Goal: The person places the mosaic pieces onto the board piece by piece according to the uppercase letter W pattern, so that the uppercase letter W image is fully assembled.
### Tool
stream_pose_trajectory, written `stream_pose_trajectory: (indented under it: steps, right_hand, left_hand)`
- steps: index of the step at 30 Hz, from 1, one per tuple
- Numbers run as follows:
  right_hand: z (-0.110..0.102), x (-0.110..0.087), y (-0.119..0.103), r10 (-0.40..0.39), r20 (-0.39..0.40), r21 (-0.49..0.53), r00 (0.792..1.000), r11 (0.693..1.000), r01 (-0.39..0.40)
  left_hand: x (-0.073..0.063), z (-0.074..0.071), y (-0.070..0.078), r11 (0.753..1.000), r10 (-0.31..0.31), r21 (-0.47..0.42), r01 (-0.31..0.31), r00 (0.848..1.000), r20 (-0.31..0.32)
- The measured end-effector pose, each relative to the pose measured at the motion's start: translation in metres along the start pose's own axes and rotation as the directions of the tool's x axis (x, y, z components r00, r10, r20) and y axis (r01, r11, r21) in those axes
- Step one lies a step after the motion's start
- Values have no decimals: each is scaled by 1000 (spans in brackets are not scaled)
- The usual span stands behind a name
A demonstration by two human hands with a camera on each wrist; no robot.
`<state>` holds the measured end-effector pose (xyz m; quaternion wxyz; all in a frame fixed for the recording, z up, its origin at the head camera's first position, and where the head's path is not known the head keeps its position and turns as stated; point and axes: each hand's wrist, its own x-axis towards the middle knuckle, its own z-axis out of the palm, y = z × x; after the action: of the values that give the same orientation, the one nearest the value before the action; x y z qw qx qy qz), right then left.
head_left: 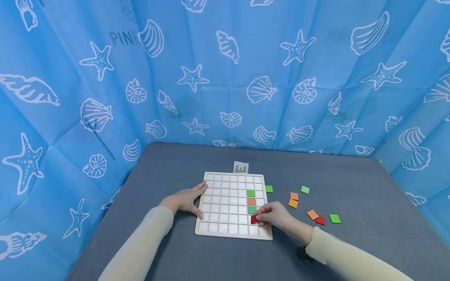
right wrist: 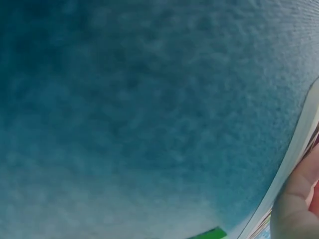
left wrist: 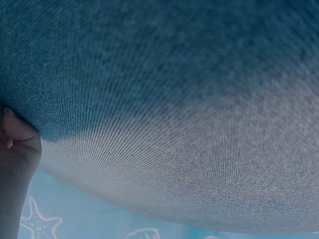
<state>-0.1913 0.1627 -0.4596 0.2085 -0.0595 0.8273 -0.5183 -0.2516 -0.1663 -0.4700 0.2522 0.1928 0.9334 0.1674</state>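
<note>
My right hand (head_left: 275,214) pinches a red square tile (head_left: 253,219) between thumb and fingertips, low on the right side of the white grid board (head_left: 225,202). Directly above that tile, one column holds a green tile (head_left: 250,193), an orange tile (head_left: 251,201) and a darker green tile (head_left: 252,210). My left hand (head_left: 188,200) rests along the board's left edge, thumb and fingers spread apart. Only part of the left hand (left wrist: 20,144) shows in the left wrist view. In the right wrist view, the right hand (right wrist: 296,204) is beside the board's edge (right wrist: 279,189).
Right of the board lie several loose tiles: a green one (head_left: 268,189) at its edge, orange ones (head_left: 293,196), a red one (head_left: 320,220) and another green one (head_left: 335,218). A small patterned card (head_left: 240,167) sits behind the board. A blue curtain (head_left: 211,78) hangs behind the grey table (head_left: 175,164).
</note>
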Motion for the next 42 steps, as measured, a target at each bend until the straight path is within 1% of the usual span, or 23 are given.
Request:
stream_pose_trajectory:
  steps: [6,18,25,29,34,42]
  right_hand:
    - [2,2,-1,-6,-9,-2,1000,1000,6]
    - [8,3,-7,21,-54,-64,998,998,-25]
    - [7,1,-7,32,-53,-47,998,998,-35]
    - [2,-1,-6,39,-47,-14,998,999,-40]
    - [-8,-3,-6,62,-81,23,995,998,-60]
    - [-27,-6,-8,82,-110,32,991,996,-79]
  left_hand:
    - [0,0,0,1000,-2,-2,2,1000,2]
    - [-4,-2,5,1000,-14,2,14,1000,0]
    - [-4,-2,5,1000,-13,1,13,1000,1]
    - [-2,-1,5,1000,-23,0,23,1000,4]
    - [-1,0,4,1000,-18,-4,18,1000,4]
    - [-1,0,3,1000,-12,-6,12,1000,0]
